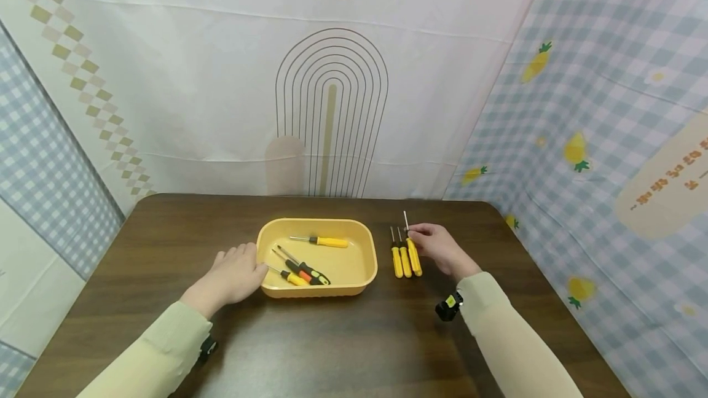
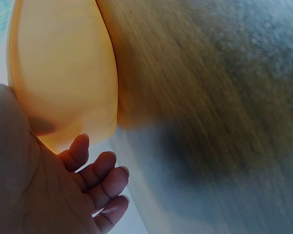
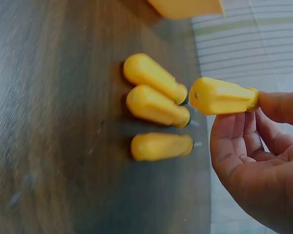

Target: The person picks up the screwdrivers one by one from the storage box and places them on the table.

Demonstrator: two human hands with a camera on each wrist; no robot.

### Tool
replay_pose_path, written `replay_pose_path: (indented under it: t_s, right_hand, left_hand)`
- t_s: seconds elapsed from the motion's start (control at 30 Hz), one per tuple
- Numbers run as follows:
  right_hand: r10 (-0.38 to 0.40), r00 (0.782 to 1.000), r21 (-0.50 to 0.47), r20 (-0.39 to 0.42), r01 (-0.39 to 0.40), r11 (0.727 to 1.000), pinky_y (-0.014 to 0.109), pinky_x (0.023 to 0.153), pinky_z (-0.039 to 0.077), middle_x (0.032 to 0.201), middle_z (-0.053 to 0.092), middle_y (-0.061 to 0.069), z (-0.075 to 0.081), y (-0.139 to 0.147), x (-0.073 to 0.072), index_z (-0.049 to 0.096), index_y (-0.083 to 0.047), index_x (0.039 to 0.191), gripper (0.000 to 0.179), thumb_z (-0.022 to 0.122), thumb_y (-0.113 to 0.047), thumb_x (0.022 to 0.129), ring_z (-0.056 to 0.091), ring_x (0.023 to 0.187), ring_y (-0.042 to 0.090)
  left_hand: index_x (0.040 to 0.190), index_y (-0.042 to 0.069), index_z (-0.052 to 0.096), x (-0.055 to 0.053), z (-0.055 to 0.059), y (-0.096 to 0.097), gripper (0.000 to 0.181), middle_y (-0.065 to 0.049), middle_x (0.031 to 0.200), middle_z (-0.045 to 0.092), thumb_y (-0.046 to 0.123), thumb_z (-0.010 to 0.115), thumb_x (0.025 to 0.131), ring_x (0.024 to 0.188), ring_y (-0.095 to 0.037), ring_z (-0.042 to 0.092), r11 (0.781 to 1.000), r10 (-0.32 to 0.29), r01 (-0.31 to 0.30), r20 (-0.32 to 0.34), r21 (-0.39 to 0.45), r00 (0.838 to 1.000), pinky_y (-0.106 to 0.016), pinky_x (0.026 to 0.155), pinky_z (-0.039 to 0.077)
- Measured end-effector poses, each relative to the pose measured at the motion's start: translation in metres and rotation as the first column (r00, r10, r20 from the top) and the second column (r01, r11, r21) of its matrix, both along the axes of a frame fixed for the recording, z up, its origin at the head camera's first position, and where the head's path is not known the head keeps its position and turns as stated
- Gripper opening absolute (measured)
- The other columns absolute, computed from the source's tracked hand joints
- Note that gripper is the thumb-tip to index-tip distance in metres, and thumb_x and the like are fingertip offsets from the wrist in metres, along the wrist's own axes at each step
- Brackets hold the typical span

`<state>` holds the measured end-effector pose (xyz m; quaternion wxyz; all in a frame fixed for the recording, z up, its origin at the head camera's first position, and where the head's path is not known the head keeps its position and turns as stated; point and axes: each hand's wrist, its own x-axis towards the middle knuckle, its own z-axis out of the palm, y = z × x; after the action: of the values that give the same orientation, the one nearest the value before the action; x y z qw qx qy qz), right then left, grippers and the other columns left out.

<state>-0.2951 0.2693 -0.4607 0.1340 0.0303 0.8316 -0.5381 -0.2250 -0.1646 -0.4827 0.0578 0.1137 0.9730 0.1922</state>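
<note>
My right hand point(image 1: 437, 245) pinches a yellow-handled screwdriver point(image 3: 224, 96) between thumb and fingers, its shaft pointing away from me. Beside it on the table lie three more yellow screwdrivers point(image 3: 158, 146), side by side; in the head view the held one overlaps the rightmost. My left hand point(image 1: 235, 275) rests at the left end of a yellow plastic tray point(image 1: 372, 253), thumb at the rim and fingers loosely bent outside. Inside the tray, a yellow screwdriver point(image 1: 332, 242) lies towards the back. Another yellow one point(image 1: 297, 279) lies front left with a black-and-green screwdriver point(image 1: 316, 274) and a black-and-red one point(image 1: 304, 276).
The dark wooden table point(image 1: 332, 343) ends at a back edge close behind the tray. A patterned white cloth point(image 1: 221, 97) hangs behind it, and a checked cloth point(image 1: 581, 109) hangs along the right side. Each wrist carries a small black camera point(image 1: 449, 306).
</note>
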Motion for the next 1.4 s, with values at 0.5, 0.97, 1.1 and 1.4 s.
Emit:
replay_pose_path:
  t_s: [0.5,0.97,1.1,1.4]
  right_hand:
    - [-0.118,0.992,0.132,0.042,0.112,0.985,0.042,0.088,0.049,0.131,0.051,0.02,-0.017,0.018,0.0,0.051,0.0,0.134,0.038,0.049,-0.019,0.101,0.055,0.114,0.031]
    - [-0.15,0.989,0.219,0.007,0.145,0.965,0.038,0.08,0.05,0.124,0.054,0.02,-0.029,0.021,-0.003,0.057,0.002,0.125,0.032,0.049,-0.017,0.101,0.057,0.102,0.028]
    - [-0.15,0.988,0.256,-0.03,0.153,0.954,0.036,0.075,0.049,0.119,0.056,0.019,-0.032,0.02,-0.006,0.06,0.002,0.12,0.03,0.052,-0.018,0.1,0.057,0.096,0.026]
    - [-0.154,0.987,0.286,-0.049,0.162,0.944,0.033,0.069,0.049,0.111,0.058,0.018,-0.036,0.017,-0.008,0.062,0.002,0.113,0.026,0.053,-0.018,0.099,0.057,0.087,0.025]
  left_hand:
    - [0.102,0.001,0.049,-0.001,-0.001,0.0,0.032,-0.006,0.085,0.045,0.032,0.046,0.094,0.077,-0.024,0.042,1.0,0.0,0.0,-0.023,-0.005,1.0,-0.043,0.072,0.031]
    - [0.101,0.002,0.049,-0.001,0.0,0.0,0.031,-0.006,0.085,0.045,0.032,0.045,0.094,0.077,-0.024,0.042,1.0,0.005,-0.005,-0.012,-0.005,1.0,-0.042,0.071,0.031]
    - [0.101,0.002,0.049,-0.001,0.0,0.001,0.031,-0.006,0.085,0.045,0.032,0.045,0.094,0.078,-0.024,0.041,1.0,0.003,-0.003,-0.009,-0.006,1.0,-0.042,0.071,0.031]
    - [0.098,0.003,0.048,0.0,0.001,0.0,0.029,-0.006,0.083,0.044,0.032,0.045,0.094,0.076,-0.024,0.041,1.0,0.003,-0.003,-0.006,-0.004,1.0,-0.041,0.07,0.03]
